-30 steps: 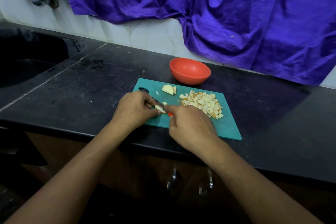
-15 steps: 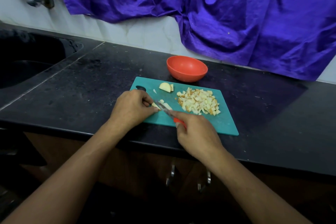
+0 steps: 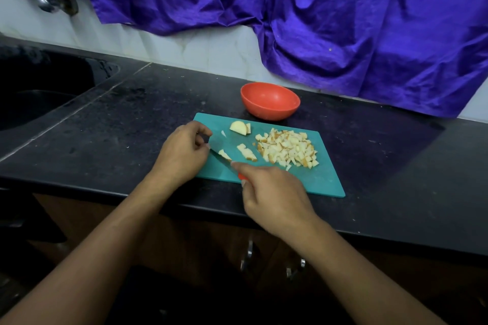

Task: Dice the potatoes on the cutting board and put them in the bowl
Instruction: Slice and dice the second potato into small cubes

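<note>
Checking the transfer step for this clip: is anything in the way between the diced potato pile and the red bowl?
Nothing visible. The diced pile lies on the cutting board, and the red bowl sits just past its far edge. The uncut wedge lies left of that path.

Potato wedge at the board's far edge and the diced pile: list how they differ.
The potato wedge is one large undiced piece with a rounded side; the diced pile is many small cubes. The wedge lies near the far edge of the teal cutting board; the pile is heaped on its right half. Both are pale potato on the board, neither in the red bowl.
</note>
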A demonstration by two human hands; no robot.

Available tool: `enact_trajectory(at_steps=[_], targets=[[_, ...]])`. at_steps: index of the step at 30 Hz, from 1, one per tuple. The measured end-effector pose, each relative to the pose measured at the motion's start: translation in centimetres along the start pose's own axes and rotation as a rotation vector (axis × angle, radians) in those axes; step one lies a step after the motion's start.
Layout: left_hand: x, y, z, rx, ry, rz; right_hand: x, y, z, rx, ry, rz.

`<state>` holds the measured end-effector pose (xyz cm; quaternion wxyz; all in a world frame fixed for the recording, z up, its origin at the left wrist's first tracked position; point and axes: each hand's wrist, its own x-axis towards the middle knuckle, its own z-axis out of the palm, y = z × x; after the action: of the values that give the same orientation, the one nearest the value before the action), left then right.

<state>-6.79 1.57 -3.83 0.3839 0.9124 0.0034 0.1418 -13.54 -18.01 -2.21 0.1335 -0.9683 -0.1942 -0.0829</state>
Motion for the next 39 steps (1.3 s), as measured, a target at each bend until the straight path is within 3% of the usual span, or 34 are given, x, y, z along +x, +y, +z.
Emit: enact_trajectory(at_steps=[3,6,11,18,26,39], targets=[[0.1,-0.1,0.0,0.012,-0.010,0.005,0.5,1.0,0.4,-0.093,0.014,-0.003],[0.2,-0.2,0.1,0.032,-0.022,0.015,0.6,3.0,-0.3,-0.144,0.040,0.150],[0.5,0.1,0.4,0.091,-0.033,0.029,0.9,4.5,-0.3,-0.020,0.066,0.243],[3.0,0.6,1.2,0.169,-0.058,0.088,2.5,5.9,1.5,0.239,0.325,0.199],[7.0,2.0,4.0,0.275,-0.089,0.239,2.7,6.7,2.2,0.310,0.344,0.207],[4.5,1.0,3.2,0.181,0.064,0.383,2.6,6.9,2.3,0.359,0.370,0.222]])
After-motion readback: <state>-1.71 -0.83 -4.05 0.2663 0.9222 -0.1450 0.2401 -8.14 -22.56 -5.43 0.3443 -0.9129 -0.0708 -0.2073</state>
